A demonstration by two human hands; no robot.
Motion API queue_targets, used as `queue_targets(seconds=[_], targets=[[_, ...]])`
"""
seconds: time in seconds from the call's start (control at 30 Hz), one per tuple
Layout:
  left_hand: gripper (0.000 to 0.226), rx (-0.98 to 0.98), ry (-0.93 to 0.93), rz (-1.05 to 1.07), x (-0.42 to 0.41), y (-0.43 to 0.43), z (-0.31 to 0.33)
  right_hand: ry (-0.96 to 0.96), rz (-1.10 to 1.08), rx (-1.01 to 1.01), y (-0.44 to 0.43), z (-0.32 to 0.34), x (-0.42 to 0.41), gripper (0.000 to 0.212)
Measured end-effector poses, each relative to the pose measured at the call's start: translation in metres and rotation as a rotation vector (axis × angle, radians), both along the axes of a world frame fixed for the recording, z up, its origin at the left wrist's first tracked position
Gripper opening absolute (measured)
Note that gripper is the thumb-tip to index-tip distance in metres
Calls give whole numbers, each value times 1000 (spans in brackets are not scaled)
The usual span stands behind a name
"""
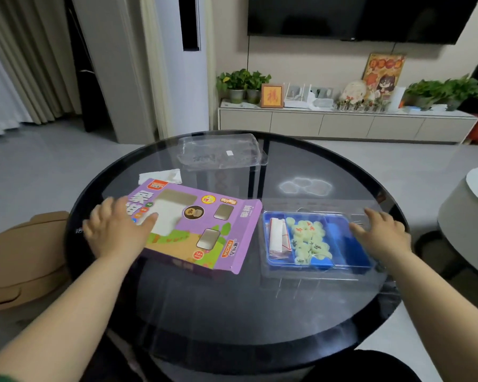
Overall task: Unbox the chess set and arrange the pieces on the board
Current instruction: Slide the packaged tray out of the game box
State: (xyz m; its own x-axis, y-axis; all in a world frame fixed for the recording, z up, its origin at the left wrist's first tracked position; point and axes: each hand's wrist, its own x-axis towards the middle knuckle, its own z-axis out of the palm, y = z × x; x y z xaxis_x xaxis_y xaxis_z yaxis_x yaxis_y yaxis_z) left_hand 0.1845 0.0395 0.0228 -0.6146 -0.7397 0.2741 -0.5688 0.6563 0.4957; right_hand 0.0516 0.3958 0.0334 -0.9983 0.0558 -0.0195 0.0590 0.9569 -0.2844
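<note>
We see a round table [232, 312] w/ a glossy dark glass top.

Left side: flat purple cardboard box [204, 232], printed, w/ cut-out windows. The left hand [113, 230] rests on its left end, fingers spread flat, gripping nothing.

Right side: rectangular blue plastic tray [345, 244] in a clear blister shell.
- Centre compartment: pale green disc pieces [309, 238].
- Left compartment: folded white sheet [278, 235] w/ red lines.

The right hand [381, 232] touches the tray's right rim, fingers straight and relaxed.

Far edge: clear moulded plastic lid [221, 151]. Crumpled white paper [160, 176] lies just beyond the box.
</note>
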Motion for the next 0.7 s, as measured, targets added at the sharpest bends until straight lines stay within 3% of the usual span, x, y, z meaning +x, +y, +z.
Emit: queue_targets(seconds=[0.1, 0.2, 0.37, 0.5, 0.7], targets=[[92, 184, -61, 139, 7, -27, -8, -9, 218, 31, -30, -3, 5, 62], [103, 358, -28, 221, 10, -40, -16, -78, 379, 31, -59, -10, 13, 62], [111, 739, 300, 256, 19, -79, -42, -143, 462, 125, -77, -14, 20, 59], [74, 898, 499, 306, 34, -94, -45, -156, 494, 151, -92, -15, 21, 59], [43, 969, 780, 269, 53, -105, -25, -116, 465, 78, -114, -9, 23, 57]])
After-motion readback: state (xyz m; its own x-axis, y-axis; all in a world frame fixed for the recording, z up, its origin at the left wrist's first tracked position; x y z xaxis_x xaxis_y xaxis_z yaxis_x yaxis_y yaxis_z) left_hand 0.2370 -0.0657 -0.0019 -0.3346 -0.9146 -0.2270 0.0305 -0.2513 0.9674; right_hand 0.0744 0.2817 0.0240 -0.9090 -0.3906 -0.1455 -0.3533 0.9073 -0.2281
